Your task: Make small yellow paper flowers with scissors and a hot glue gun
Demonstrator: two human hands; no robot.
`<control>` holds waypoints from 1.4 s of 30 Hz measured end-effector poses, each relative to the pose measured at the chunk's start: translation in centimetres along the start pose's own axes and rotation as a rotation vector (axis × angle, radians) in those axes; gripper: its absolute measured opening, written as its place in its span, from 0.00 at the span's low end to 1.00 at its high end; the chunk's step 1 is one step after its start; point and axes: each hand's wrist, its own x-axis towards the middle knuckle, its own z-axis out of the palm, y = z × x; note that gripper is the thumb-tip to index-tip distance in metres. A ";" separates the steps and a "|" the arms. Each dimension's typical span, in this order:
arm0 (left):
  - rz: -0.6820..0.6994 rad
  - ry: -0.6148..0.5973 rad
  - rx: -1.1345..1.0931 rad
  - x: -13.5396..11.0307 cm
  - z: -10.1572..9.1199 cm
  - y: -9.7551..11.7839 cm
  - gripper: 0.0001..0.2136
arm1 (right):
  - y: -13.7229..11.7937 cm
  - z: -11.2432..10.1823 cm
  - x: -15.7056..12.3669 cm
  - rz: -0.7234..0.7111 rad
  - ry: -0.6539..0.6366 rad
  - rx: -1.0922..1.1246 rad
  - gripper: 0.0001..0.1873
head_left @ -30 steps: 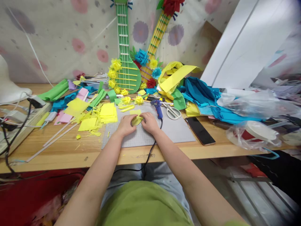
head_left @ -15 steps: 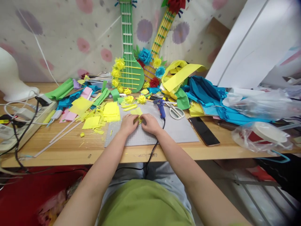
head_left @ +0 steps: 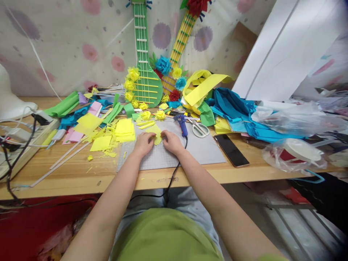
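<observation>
My left hand (head_left: 143, 143) and my right hand (head_left: 170, 141) rest close together on a grey cutting mat (head_left: 201, 148). Both pinch a small yellow paper piece (head_left: 156, 138) between their fingertips, so both are closed on it. A second yellow scrap (head_left: 155, 129) lies just beyond the hands. A stack of yellow paper squares (head_left: 125, 129) sits left of my left hand. A blue glue gun (head_left: 181, 124) lies right of my right hand, its black cord running off the desk edge.
White-handled scissors (head_left: 199, 129) and a black phone (head_left: 231, 150) lie to the right. Green (head_left: 144, 72) and yellow (head_left: 179, 47) paper guitars with paper flowers lean on the wall. Blue paper (head_left: 239, 112), plastic bags (head_left: 296, 152), and a power strip with cables (head_left: 21, 141) crowd the wooden desk.
The yellow piece between my fingers shows more unfolded and wider than half a second ago. My hands have stayed in the same spot on the mat.
</observation>
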 end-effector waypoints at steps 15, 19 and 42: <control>-0.179 0.166 0.127 0.3 0.0 0.0 0.14 | 0.5 0.2 0.3 -0.070 -0.006 0.005 0.14; -0.138 0.234 0.102 0.1 -0.2 0.4 0.12 | 0.3 -0.1 0.3 -0.046 0.127 -0.057 0.11; -0.163 0.066 0.112 -0.1 0.3 1.2 0.08 | 0.1 -0.1 0.5 0.156 0.001 0.123 0.11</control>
